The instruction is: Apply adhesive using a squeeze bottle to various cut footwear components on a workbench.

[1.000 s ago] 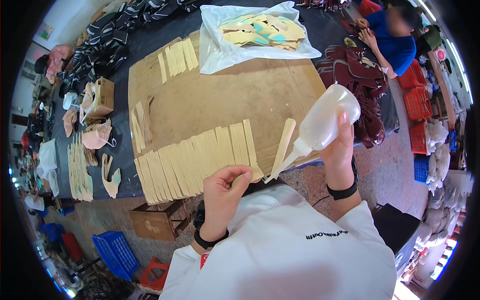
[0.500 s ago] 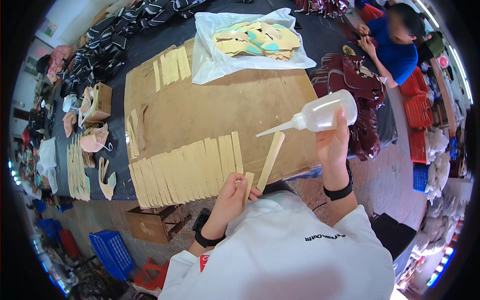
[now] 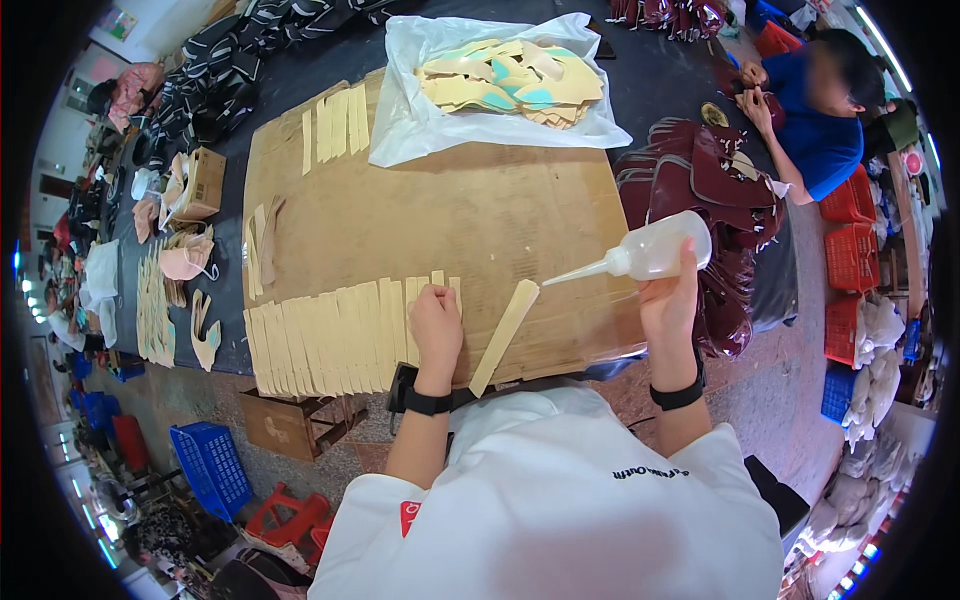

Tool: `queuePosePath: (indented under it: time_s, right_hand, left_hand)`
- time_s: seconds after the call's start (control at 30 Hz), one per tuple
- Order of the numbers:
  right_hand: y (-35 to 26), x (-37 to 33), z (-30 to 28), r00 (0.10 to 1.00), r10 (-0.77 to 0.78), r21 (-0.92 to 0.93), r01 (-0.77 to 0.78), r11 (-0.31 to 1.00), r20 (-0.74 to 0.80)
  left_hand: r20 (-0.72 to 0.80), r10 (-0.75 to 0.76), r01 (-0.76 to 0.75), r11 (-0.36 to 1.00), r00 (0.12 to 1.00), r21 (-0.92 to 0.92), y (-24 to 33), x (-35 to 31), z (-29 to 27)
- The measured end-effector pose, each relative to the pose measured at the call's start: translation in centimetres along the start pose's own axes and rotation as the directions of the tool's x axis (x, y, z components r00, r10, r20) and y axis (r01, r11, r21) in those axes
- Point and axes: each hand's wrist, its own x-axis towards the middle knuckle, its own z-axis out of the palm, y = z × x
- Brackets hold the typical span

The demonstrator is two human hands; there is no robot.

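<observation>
My right hand (image 3: 668, 310) grips a translucent squeeze bottle (image 3: 655, 246) held sideways. Its long thin nozzle points left, the tip close to the top end of a lone beige strip (image 3: 503, 338), which lies slanted near the board's front edge. My left hand (image 3: 437, 325) is closed at the right end of a row of beige strips (image 3: 325, 340) laid side by side. The end of one strip (image 3: 438, 277) sticks out beyond its curled fingers; the rest of that strip is hidden under the hand.
The strips lie on a brown cardboard sheet (image 3: 450, 215) on a dark table. At the back, a white plastic bag (image 3: 395, 140) holds beige and turquoise pieces. Maroon pieces (image 3: 690, 190) are heaped at right, near a co-worker in blue (image 3: 822, 140). A small carton (image 3: 205, 185) stands left.
My left hand has moved from the board's front edge up and left onto the row, with the strip it held. The bottle has dropped slightly; the lone strip appears further left in the view.
</observation>
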Motion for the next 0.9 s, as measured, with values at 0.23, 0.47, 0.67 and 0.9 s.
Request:
queuePosePath:
  time_s: [0.23, 0.47, 0.67, 0.9]
  right_hand:
    - [0.5, 0.1, -1.1, 0.998, 0.051, -0.014, -0.051, 0.999, -0.029]
    - [0.6, -0.2, -1.8, 0.995, 0.102, 0.027, -0.102, 0.994, 0.009]
    - [-0.3, -0.5, -2.5, 0.994, 0.111, 0.007, -0.111, 0.994, -0.004]
    - [-0.5, -1.3, -3.1, 0.991, 0.130, 0.032, -0.130, 0.991, -0.027]
  left_hand:
    - [-0.089, 0.004, 0.011, 0.985, 0.996, 0.170, 0.2, 0.2, 1.3]
    - [-0.084, 0.288, -0.199, 0.819, 0.954, 0.538, 0.3, -0.1, 0.6]
    - [-0.021, 0.422, -0.401, 0.875, 0.906, 0.270, 3.1, -3.1, -0.2]
    - [0.189, 0.469, -0.496, 0.859, 0.863, 0.131, 4.7, -6.6, 4.6]
